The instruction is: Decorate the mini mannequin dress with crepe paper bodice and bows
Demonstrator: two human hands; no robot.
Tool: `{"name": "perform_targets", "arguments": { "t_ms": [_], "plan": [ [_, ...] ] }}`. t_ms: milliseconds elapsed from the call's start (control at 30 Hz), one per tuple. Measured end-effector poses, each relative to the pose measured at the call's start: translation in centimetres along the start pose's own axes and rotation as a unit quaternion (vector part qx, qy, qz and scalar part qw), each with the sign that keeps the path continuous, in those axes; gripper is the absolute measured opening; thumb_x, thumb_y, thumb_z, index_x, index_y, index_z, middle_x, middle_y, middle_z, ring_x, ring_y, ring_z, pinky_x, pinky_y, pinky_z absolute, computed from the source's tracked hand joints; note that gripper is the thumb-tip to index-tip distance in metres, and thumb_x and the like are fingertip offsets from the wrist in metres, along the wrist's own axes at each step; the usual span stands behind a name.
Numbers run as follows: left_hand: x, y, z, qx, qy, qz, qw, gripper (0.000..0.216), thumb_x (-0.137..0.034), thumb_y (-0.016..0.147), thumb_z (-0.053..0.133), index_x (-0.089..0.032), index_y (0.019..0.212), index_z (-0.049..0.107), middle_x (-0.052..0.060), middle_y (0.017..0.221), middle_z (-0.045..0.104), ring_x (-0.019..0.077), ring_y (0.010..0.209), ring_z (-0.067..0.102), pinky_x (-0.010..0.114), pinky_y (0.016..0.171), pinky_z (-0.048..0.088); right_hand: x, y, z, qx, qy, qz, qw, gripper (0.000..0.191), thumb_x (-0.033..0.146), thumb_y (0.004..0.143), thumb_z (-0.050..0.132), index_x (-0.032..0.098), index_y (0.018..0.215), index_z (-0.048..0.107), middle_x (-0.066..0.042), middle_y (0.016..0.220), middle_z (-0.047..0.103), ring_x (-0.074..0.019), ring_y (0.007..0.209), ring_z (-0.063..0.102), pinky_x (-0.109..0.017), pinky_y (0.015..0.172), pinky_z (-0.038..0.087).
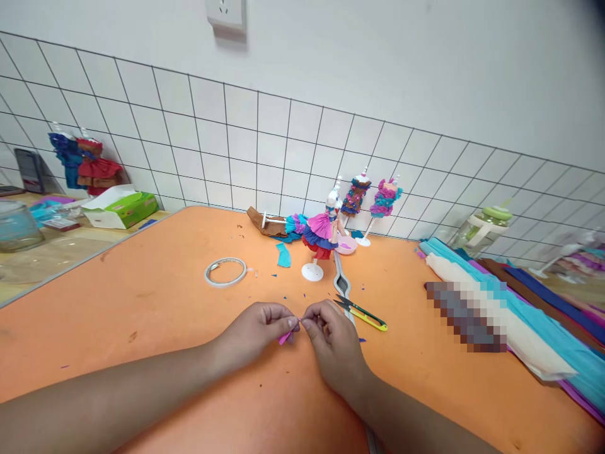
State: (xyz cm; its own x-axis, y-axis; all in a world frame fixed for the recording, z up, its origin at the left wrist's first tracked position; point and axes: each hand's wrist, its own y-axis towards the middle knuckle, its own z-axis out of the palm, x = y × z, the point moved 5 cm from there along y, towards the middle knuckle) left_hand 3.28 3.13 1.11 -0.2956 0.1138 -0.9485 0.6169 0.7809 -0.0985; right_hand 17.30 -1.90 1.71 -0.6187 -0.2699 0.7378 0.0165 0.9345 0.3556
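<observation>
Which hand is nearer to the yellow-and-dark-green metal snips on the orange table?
Right. The right hand is immediately left of the snips, beside their blades; the left hand is farther left, beyond the right hand.

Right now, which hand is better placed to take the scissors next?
Probably the right hand: the scissors lie beside it, farther from the left hand. Both seem to pinch the pink paper.

Bright, diffuse light; right edge stretched, blurred.
</observation>
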Motion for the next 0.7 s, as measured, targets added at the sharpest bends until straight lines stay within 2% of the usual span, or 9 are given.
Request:
{"name": "perform_targets", "arguments": {
  "t_ms": [133,267,333,400,500,567,633,700],
  "plan": [
    [0.5,-0.1,-0.1,0.002,-0.106,-0.022,0.994,0.036,-0.044,0.083,0.060,-0.015,0.062,0.056,-0.001,0.064,0.059,0.0130,0.067,0.050,0.025,0.069,0.037,0.6,-0.2,-0.2,-0.025,-0.037,-0.054,0.998,0.008,0.018,0.087,0.054,0.021,0.083,0.059,0.001,0.078,0.060,-0.0126,0.068,0.054,-0.024,0.059,0.036],
    [1.1,-0.2,0.6,0.045,-0.261,-0.047,0.963,0.033,-0.042,0.080,0.066,-0.015,0.064,0.056,-0.001,0.065,0.057,0.0132,0.069,0.050,0.026,0.070,0.039,1.4,-0.3,-0.3,-0.040,-0.096,-0.129,0.986,0.011,0.018,0.089,0.052,0.021,0.084,0.062,-0.001,0.079,0.064,-0.0143,0.072,0.057,-0.025,0.062,0.038],
    [1.2,-0.1,0.7,0.056,-0.271,-0.037,0.960,0.034,-0.043,0.081,0.066,-0.015,0.064,0.056,-0.001,0.066,0.057,0.0132,0.070,0.050,0.026,0.070,0.039,1.6,-0.3,-0.4,-0.042,-0.097,-0.141,0.984,0.013,0.018,0.090,0.052,0.021,0.085,0.064,-0.001,0.080,0.066,-0.0148,0.073,0.059,-0.026,0.064,0.039],
    [1.2,0.0,0.6,0.047,-0.228,-0.020,0.972,0.036,-0.046,0.082,0.064,-0.014,0.065,0.056,0.000,0.067,0.058,0.0127,0.069,0.049,0.025,0.070,0.037,1.5,-0.3,-0.6,-0.037,-0.069,-0.132,0.988,0.013,0.019,0.088,0.054,0.022,0.086,0.067,-0.001,0.081,0.068,-0.0144,0.073,0.060,-0.025,0.064,0.041],
    [1.1,0.2,0.0,0.021,-0.161,0.003,0.987,0.037,-0.050,0.083,0.061,-0.015,0.070,0.060,0.000,0.070,0.060,0.0130,0.070,0.049,0.026,0.072,0.037,0.7,0.0,-1.0,-0.027,0.005,-0.071,0.997,0.014,0.022,0.085,0.057,0.023,0.087,0.072,-0.001,0.082,0.071,-0.0142,0.072,0.062,-0.024,0.063,0.045],
    [0.9,0.3,-0.4,0.007,-0.138,0.012,0.990,0.037,-0.050,0.084,0.060,-0.015,0.074,0.063,0.001,0.073,0.062,0.0141,0.073,0.052,0.027,0.076,0.038,-0.2,0.2,-1.3,-0.025,0.061,0.013,0.998,0.016,0.028,0.084,0.058,0.022,0.085,0.073,-0.003,0.081,0.071,-0.0153,0.070,0.062,-0.025,0.061,0.047],
    [0.8,0.2,-0.7,-0.002,-0.113,0.017,0.993,0.036,-0.050,0.084,0.059,-0.015,0.076,0.065,0.002,0.077,0.063,0.0152,0.077,0.054,0.027,0.078,0.040,-1.3,0.4,-1.1,-0.002,0.123,0.107,0.987,0.023,0.037,0.083,0.059,0.020,0.085,0.073,-0.005,0.078,0.070,-0.0152,0.062,0.059,-0.026,0.056,0.047],
    [0.6,0.1,-0.7,0.001,-0.091,0.020,0.996,0.035,-0.049,0.085,0.058,-0.015,0.078,0.067,0.002,0.079,0.064,0.0160,0.080,0.056,0.027,0.079,0.040,-1.8,0.3,-0.5,0.042,0.180,0.169,0.968,0.031,0.044,0.082,0.059,0.018,0.092,0.073,-0.006,0.080,0.070,-0.0138,0.056,0.055,-0.027,0.052,0.046]
  ]
}}
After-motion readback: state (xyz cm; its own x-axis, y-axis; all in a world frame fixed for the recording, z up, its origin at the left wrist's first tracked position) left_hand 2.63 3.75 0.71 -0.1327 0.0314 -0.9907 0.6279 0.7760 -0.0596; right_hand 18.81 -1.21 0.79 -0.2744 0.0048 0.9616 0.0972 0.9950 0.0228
